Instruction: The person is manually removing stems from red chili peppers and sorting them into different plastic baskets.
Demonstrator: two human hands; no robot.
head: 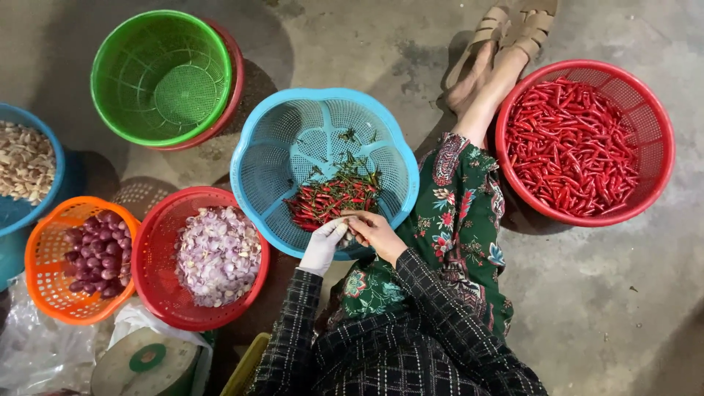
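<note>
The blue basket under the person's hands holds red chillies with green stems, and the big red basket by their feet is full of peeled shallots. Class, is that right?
Not quite. The head view shows the big red basket by the feet full of red chillies, not shallots. The peeled shallots lie in another red basket on the left. The blue basket under the hands does hold stemmed red chillies.

Baskets: 7 total. 3 red: one far right with red chillies (584,143), one near left with peeled shallots (199,257), one under the green basket (160,77). 2 blue: centre (323,170), far-left edge (26,169). 1 green, 1 orange (77,260). Hands: 2, one gloved. Sandalled feet: 2. Scale: 1 (147,363).
</note>
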